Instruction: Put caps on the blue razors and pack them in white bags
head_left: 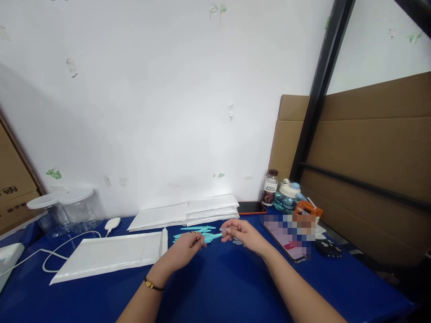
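My left hand [188, 246] is closed, pinching a slim teal stick [213, 237] whose tip points right. Facing it, my right hand [243, 233] has its thumb and fingers pinched around a small clear plastic piece [222, 229], close to that tip. Whether the piece touches the stick I cannot tell. Behind my left hand lies a loose pile of similar teal sticks [198, 229]. A few small translucent pieces [237, 242] rest on the blue tabletop [208, 287] beneath my right hand, partly covered by it.
White padded mailers [212, 204] are stacked along the wall, and another mailer [114, 253] lies at left beside a white cable [50, 253]. Clear lidded jars [81, 213] stand far left. At right are a phone [286, 242], a brown bottle [270, 188], a teal jug [286, 202] and an orange carton [308, 208].
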Demonstrator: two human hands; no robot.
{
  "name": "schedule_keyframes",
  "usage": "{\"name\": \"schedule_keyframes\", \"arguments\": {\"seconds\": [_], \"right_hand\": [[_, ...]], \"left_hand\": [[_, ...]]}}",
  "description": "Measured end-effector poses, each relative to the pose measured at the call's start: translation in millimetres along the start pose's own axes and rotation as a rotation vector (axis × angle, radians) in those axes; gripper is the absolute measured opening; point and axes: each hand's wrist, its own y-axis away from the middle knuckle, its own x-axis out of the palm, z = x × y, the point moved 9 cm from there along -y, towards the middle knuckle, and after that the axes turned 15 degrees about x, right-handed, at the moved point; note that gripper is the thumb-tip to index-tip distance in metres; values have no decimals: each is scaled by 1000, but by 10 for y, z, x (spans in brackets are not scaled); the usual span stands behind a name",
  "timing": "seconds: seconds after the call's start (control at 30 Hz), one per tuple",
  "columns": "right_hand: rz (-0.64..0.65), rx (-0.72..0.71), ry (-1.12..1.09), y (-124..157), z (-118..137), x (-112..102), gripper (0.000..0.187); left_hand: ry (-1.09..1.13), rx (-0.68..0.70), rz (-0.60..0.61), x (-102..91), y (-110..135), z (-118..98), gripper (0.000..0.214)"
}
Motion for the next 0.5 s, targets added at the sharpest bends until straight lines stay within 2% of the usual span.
{"name": "schedule_keyframes", "arguments": {"seconds": [0.33,0.4,0.5], "right_hand": [[43,1,19,28,13,76,37],[66,0,11,24,-14,120,36],[123,18,17,12,-90,203,36]], "left_hand": [[43,1,-16,6,3,-29,33],[90,-19,-1,77,5,-5,33],[287,-104,83,319,25,78,30]]}}
